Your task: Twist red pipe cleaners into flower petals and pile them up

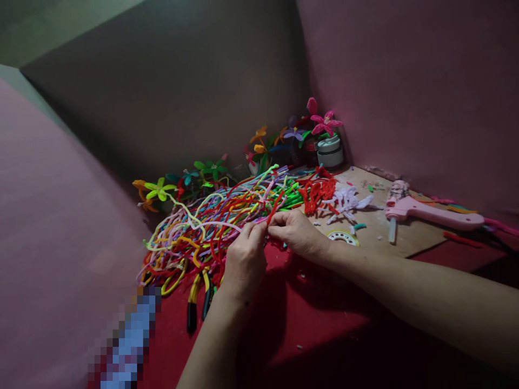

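Note:
My left hand (246,258) and my right hand (298,233) meet fingertip to fingertip in front of a big heap of coloured pipe cleaners (219,208). Both are closed in a pinch on a red pipe cleaner (276,206), whose fuzzy end sticks up between them. Its lower part is hidden by my fingers. A pale pink pipe cleaner (222,223) curves up to my left fingers; whether they touch it, I cannot tell. Beyond my right hand lie red bent pieces (320,192) and pale lilac bent pieces (346,202).
A pink glue gun (436,210) rests on the wooden board (417,235) at right, near a round yellow-rimmed disc (344,238). Pliers with yellow-black handles (193,302) lie at left on the red cloth (308,335). Pipe-cleaner flowers (326,123) and a lidded grey jar (330,152) stand behind.

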The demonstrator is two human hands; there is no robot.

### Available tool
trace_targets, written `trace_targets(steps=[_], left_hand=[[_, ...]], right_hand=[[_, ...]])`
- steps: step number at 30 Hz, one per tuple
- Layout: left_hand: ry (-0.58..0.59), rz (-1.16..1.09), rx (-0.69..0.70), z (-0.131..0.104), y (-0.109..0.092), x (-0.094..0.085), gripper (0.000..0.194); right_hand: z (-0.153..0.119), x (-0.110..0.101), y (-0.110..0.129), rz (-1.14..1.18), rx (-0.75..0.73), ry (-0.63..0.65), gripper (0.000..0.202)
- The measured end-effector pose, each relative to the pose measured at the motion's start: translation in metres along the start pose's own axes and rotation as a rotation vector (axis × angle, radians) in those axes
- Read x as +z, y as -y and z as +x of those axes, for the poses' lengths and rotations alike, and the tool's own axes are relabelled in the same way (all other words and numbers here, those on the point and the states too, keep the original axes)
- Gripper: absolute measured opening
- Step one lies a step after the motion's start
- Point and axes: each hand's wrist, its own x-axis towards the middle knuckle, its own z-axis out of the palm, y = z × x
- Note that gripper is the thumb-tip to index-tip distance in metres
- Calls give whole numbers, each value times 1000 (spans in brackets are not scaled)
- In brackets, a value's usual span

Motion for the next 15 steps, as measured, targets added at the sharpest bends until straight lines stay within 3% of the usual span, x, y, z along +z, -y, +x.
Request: trace_targets(steps=[5,9,15], left_hand=[[-52,-332,-237,-3,4,-6,14],[-112,-452,-375,-5,3,-7,12],[-121,-552,-511,2,-2,-11,13]], right_hand=[[-1,3,5,32,58,61,8],[0,2,8,166,156,111,8],[1,0,7,31,76,109,15]])
